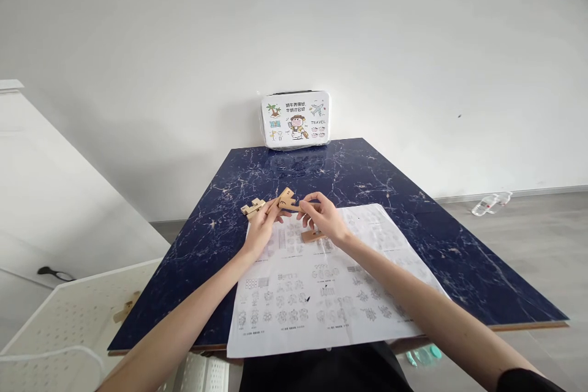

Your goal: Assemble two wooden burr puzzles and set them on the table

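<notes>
My left hand is closed on notched wooden puzzle pieces, light in colour and marked with dark characters. From the other side, my right hand pinches the right end of one of these pieces between thumb and fingers. Both hands are raised a little above the far part of a printed instruction sheet. Under my right hand a wooden piece with a dark spot lies on the paper, partly hidden. Just left of my left hand, more notched wooden pieces sit on the table.
The blue marble-patterned table ends near a white wall. A white printed case stands upright at its far edge. On the floor lie clear bottles at right and another bottle below the table. A cream perforated surface adjoins at left.
</notes>
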A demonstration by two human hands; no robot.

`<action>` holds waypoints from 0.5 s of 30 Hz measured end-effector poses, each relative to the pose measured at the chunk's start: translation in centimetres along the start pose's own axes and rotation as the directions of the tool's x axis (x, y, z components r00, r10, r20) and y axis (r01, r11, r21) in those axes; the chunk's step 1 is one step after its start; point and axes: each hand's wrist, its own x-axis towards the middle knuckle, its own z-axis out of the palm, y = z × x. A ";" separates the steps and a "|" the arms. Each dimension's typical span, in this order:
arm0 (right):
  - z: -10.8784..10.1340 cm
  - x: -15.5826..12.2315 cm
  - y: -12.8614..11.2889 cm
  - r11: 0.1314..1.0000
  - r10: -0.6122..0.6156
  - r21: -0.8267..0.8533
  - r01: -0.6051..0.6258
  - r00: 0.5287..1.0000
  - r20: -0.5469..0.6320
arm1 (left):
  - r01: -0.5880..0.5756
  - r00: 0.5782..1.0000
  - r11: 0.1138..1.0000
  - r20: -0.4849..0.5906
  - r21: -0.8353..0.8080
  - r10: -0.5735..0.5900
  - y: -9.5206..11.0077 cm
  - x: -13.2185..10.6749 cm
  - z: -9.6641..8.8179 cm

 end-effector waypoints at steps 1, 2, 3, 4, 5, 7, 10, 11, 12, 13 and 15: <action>0.0 0.0 0.2 1.000 -0.003 -0.017 0.003 1.000 -0.007 | -0.010 1.000 1.000 -0.009 0.005 0.010 0.1 0.0 0.0; 0.1 0.1 0.3 0.999 -0.011 -0.035 0.011 1.000 -0.014 | -0.020 1.000 1.000 -0.014 0.020 0.020 0.2 0.0 0.0; 0.1 0.1 0.5 0.999 -0.020 -0.051 0.019 1.000 -0.019 | -0.032 0.999 0.999 -0.016 0.043 0.033 0.3 -0.1 0.0; 0.2 0.1 0.6 0.998 -0.028 -0.063 0.027 0.999 -0.022 | -0.047 0.999 0.996 -0.015 0.072 0.049 0.4 -0.2 0.0; 0.2 0.1 0.7 0.997 -0.032 -0.071 0.031 0.999 -0.022 | -0.066 0.998 0.992 -0.011 0.105 0.068 0.5 -0.3 0.1; 0.3 0.1 0.8 0.997 -0.031 -0.076 0.030 0.999 -0.012 | -0.100 0.995 0.980 0.003 0.169 0.101 0.7 -0.5 0.1; 0.4 0.0 0.9 0.997 -0.026 -0.078 0.026 1.000 0.009 | -0.131 0.991 0.958 0.018 0.255 0.130 0.8 -0.8 0.2; 0.4 0.0 0.9 0.996 -0.025 -0.083 0.026 1.000 0.013 | -0.137 0.990 0.951 0.023 0.278 0.136 0.9 -0.9 0.2; 0.4 -0.1 0.9 0.995 -0.027 -0.093 0.028 1.000 0.016 | -0.143 0.990 0.944 0.029 0.298 0.141 0.9 -1.0 0.2; 0.5 -0.1 0.9 0.994 -0.030 -0.106 0.031 0.999 0.017 | -0.149 0.989 0.938 0.034 0.313 0.146 1.0 -1.1 0.2; 0.5 -0.2 0.9 0.990 -0.038 -0.135 0.039 0.999 0.016 | -0.162 0.987 0.927 0.048 0.338 0.155 1.0 -1.1 0.0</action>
